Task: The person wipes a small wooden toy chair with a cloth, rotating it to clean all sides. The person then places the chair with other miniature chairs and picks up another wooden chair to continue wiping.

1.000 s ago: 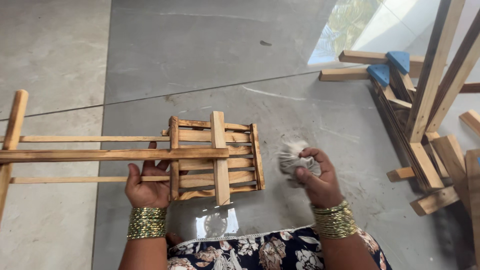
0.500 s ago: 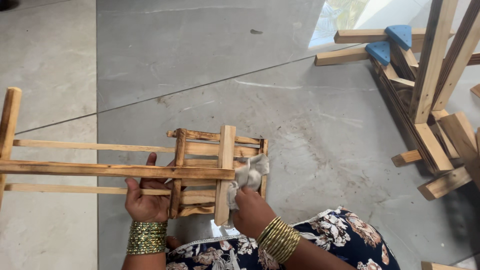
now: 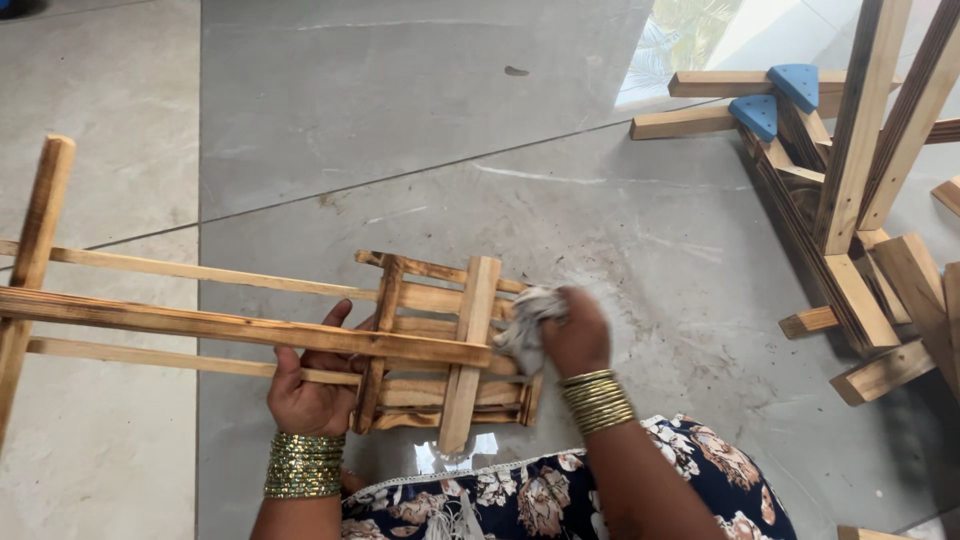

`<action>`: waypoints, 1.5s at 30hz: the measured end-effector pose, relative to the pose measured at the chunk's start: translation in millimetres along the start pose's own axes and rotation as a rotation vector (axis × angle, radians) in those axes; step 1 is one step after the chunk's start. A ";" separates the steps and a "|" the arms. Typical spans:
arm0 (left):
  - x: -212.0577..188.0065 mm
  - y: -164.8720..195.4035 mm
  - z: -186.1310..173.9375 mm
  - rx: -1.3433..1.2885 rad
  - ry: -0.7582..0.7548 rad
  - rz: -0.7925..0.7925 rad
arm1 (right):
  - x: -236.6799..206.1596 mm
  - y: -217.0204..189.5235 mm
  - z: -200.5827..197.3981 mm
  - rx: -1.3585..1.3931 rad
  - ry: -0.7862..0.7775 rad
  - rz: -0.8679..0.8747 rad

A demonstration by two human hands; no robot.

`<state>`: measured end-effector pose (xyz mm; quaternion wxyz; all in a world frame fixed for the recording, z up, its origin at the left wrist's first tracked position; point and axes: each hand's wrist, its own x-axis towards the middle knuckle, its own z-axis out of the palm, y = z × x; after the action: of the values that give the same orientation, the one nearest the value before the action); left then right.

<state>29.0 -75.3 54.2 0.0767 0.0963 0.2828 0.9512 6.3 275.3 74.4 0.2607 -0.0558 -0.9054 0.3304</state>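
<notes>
Floor (image 3: pixel 400 120): grey tiles are lying under everything I am working on.
Stack (image 3: pixel 860 230): more wooden frames, two with blue corner pieces, are leaning at my far right, well apart from my hands.
Frame (image 3: pixel 440 345): a slatted wooden frame with long rails is lying flat on the floor before my knees, its rails running off to my left.
Left hand (image 3: pixel 310 390): my grip is clamped on the frame's near rails from below, thumb over the lowest one.
Right hand (image 3: pixel 575 335): my grip is closed on the rag, pressing it to the frame's right end.
Rag (image 3: pixel 525 325): a crumpled whitish cloth is touching the slats.
</notes>
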 end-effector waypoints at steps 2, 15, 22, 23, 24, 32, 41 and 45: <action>-1.0 0.6 9.7 0.026 0.016 -0.028 | 14.8 6.4 -13.0 0.172 0.179 0.139; 8.8 -25.8 27.1 -0.098 -0.201 -0.101 | 52.5 -118.7 -27.4 -0.238 -0.505 -0.374; 15.8 -40.3 23.9 -0.156 -0.226 -0.093 | 110.1 -116.4 -48.4 -0.483 -0.444 -0.083; 15.9 -40.8 21.8 -0.151 -0.219 -0.105 | 110.8 -119.1 -51.9 -0.319 -0.513 -0.003; 16.5 -41.5 18.6 -0.146 -0.222 -0.107 | 109.4 -122.0 -53.9 -0.152 -0.579 0.074; 20.9 -55.4 -10.2 -0.222 -0.241 -0.017 | 82.6 -111.4 -25.6 -0.129 -0.773 -0.327; 24.1 -47.3 6.5 -0.011 -0.095 -0.075 | 110.7 -6.9 -12.5 0.409 -0.343 -0.035; 23.9 -41.6 10.5 -0.045 -0.101 -0.047 | 92.0 70.0 -60.1 1.099 -0.174 0.511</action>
<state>12.0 -30.5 43.2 0.1152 0.1360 0.2592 0.9493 -47.0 388.9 109.3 0.0888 -0.1015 -0.5787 0.8043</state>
